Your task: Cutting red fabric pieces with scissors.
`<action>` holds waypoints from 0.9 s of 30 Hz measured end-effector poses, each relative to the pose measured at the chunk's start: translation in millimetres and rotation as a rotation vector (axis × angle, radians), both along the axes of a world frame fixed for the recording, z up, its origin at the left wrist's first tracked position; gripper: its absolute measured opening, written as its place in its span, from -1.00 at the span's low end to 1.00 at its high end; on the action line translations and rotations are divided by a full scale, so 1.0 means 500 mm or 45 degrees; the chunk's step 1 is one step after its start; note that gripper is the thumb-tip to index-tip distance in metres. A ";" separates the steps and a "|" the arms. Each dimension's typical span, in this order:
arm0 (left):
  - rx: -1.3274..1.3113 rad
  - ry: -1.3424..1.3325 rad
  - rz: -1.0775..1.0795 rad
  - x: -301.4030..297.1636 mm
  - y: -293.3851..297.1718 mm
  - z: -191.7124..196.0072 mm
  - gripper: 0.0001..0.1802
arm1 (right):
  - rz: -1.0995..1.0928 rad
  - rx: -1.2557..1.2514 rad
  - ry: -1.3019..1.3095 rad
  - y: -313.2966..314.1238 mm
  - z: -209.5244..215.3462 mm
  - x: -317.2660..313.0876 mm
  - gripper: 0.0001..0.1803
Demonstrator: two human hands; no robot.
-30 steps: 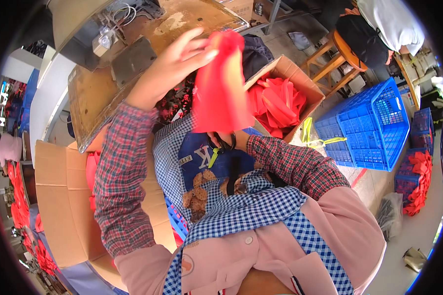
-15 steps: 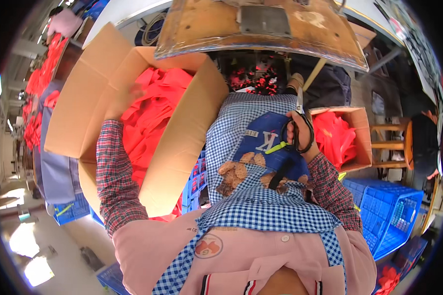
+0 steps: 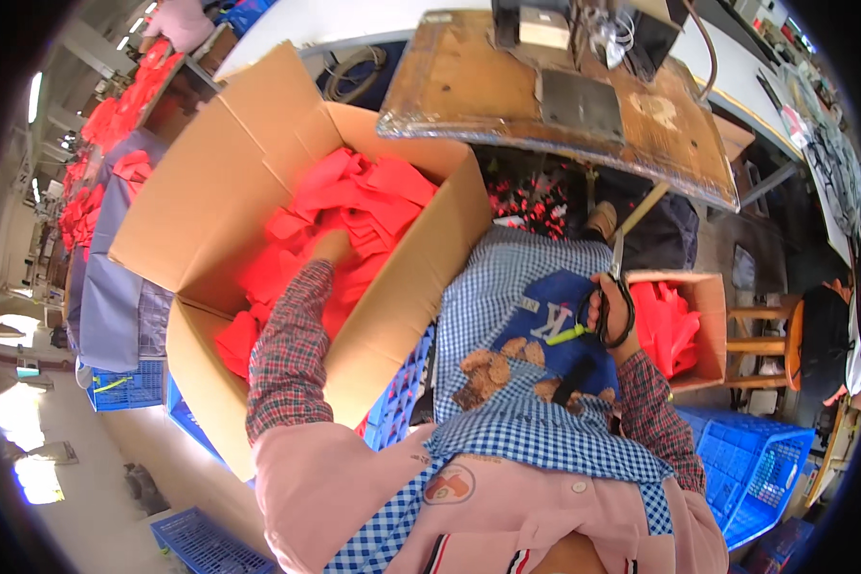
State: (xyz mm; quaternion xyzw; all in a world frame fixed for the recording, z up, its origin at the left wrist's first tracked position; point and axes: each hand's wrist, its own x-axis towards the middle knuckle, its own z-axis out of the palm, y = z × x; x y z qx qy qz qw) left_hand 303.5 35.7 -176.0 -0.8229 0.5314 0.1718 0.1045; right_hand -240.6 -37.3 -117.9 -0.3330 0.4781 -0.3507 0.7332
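My left hand (image 3: 332, 247) reaches down into a large open cardboard box (image 3: 411, 277) on my left. Its fingers are buried among red fabric pieces (image 3: 373, 191) and hidden, so whether they grip any cloth does not show. Over my lap, my right hand (image 3: 605, 304) holds black-handled scissors (image 3: 618, 256), blades pointing away from me. A lime-green strip (image 3: 568, 335) hangs at their handles. Just right of that hand stands a smaller cardboard box (image 3: 706, 325) with more red fabric (image 3: 666, 330) in it.
A worn wooden machine table (image 3: 469, 77) stands ahead, above my feet. Blue plastic crates (image 3: 751, 459) lie at right; another crate (image 3: 206, 540) sits on the floor at lower left. A wooden stool (image 3: 761, 344) is at far right. Red scraps (image 3: 536, 201) lie under the table.
My left hand has moved from the box's far left side into the middle of the red fabric. The view has shifted; my right hand still holds the scissors.
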 end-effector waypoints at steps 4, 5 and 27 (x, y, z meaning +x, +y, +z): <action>-0.845 0.282 0.002 -0.105 -0.051 0.166 -0.71 | 0.098 -0.420 0.284 0.024 0.025 0.032 -0.76; -1.129 0.364 0.009 -0.157 -0.065 0.205 -0.78 | 0.149 -0.429 0.378 0.030 0.036 0.044 -0.78; -0.469 2.632 0.827 -0.531 -0.080 0.256 -0.67 | -0.208 -0.729 0.722 -0.015 -0.091 -0.149 -0.82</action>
